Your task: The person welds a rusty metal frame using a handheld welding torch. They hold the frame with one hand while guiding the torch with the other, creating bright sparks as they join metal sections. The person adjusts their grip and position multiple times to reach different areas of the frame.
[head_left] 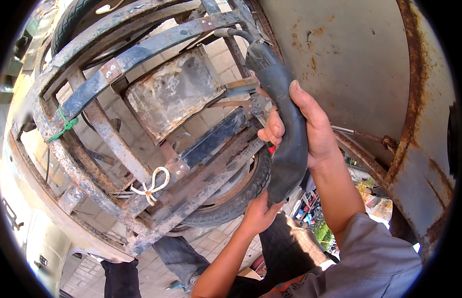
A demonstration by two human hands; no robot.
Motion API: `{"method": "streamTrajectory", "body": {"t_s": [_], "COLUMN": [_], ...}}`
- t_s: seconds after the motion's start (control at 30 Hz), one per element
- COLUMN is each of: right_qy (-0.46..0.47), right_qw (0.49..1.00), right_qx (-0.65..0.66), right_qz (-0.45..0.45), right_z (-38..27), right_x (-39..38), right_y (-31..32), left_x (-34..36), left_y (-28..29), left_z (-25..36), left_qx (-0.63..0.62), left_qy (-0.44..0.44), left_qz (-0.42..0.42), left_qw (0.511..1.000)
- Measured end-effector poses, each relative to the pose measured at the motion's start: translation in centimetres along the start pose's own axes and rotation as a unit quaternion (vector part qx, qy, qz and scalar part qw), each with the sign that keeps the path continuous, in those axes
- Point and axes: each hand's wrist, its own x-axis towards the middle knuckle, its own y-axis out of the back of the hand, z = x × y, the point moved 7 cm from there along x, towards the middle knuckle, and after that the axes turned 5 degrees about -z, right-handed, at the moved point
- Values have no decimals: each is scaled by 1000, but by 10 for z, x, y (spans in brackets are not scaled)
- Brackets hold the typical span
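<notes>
A thick, curved black rubber-like piece [290, 114] is held upright-ish in front of me, at the right of the rusty metal frame. My right hand [313, 116] grips it around the middle, thumb on the near side and fingers showing past its left edge. My left hand [261, 213] is closed on its lower end. A ribbed part shows near its top, where a dark hose or cable [236, 33] meets it or passes behind; I cannot tell which. Something small and red shows behind the piece.
The rusty frame [136, 49] carries a metal box [176, 92], a green tie [64, 124] and a knotted white cord [151, 186]. A tyre [226, 211] sits beneath. A large rust-edged panel [350, 59] stands at the right. Another dark trouser leg [120, 279] is at lower left.
</notes>
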Motion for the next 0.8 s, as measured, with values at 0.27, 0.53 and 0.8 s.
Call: {"method": "streamTrajectory", "body": {"t_s": [0.27, 0.53, 0.8], "right_qy": [-102, 19, -198], "right_qw": [945, 645, 850], "right_qx": [-311, -764, -488], "right_qz": [-5, 17, -6], "right_z": [23, 48, 66], "right_x": [32, 113, 162], "right_y": [26, 29, 67], "left_x": [43, 112, 84], "left_y": [-74, -109, -59], "left_z": [-42, -55, -18], "left_qx": [-146, -405, -420], "left_qy": [30, -4, 19], "left_qz": [-64, -7, 67], "left_qw": [987, 914, 905]}}
